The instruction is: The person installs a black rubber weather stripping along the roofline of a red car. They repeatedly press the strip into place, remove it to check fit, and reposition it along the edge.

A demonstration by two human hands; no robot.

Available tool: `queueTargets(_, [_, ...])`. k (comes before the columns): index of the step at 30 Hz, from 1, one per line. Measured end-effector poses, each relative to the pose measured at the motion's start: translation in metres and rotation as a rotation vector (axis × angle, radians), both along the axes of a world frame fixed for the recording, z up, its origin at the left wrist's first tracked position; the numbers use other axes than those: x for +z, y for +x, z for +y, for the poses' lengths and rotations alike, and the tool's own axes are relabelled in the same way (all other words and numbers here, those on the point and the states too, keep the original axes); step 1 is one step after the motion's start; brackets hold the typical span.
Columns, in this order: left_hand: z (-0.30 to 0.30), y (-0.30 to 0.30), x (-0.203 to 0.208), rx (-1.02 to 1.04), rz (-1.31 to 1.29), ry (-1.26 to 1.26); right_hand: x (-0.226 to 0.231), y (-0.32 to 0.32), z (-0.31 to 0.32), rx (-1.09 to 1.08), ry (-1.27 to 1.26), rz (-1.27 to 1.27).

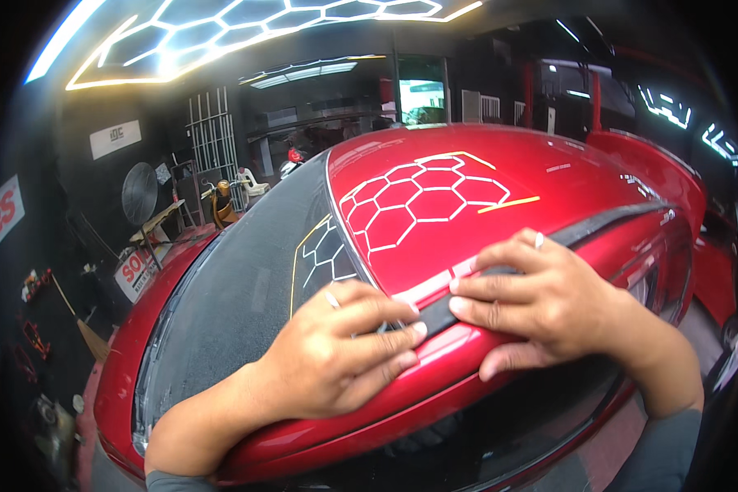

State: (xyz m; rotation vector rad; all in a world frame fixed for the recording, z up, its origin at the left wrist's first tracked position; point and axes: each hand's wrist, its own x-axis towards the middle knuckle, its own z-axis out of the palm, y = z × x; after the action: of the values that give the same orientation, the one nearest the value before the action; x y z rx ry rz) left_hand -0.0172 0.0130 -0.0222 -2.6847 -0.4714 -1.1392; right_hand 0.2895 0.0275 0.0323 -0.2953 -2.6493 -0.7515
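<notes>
1. Both hands bear down on a black strip (439, 318) by their fingertips; neither wraps around it. The right hand (541, 299) is partly open, its thumb well apart from the fingers. The left hand (340, 344) is bent and loosely gathered; whether it pinches the strip or only presses cannot be told.

2. Between the two sets of fingertips, a short length of the strip shows. It lies along the side edge of the red roof (533, 156), near the windshield (213, 279), and more of it shows beyond the right hand. Hands set this close probably keep that length under control and in line.

3. The right thumb rests on the red side rail (447, 353) below the strip, perhaps to steady the hand while the fingers push.

4. Both forearms come in over the near side of the car, likely because the roof edge is easiest to reach from there.

5. Overhead, honeycomb lights (172, 61) throw their pattern onto the roof and windshield.
</notes>
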Motion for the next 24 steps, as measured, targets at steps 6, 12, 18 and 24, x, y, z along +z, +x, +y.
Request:
queueTargets(6, [-0.009, 0.007, 0.008, 0.057, 0.096, 0.145, 0.002, -0.007, -0.001, 0.032, -0.068, -0.015])
queueTargets(12, [-0.007, 0.006, 0.007, 0.058, 0.132, 0.161, 0.002, -0.015, -0.007, -0.004, -0.081, -0.06])
queueTargets(18, [0.016, -0.016, -0.012, -0.018, -0.102, -0.21, -0.003, -0.027, -0.021, -0.073, -0.23, 0.049])
queueTargets(24, [0.026, -0.026, -0.016, 0.038, -0.241, -0.39, -0.004, -0.023, -0.004, -0.045, -0.508, 0.174])
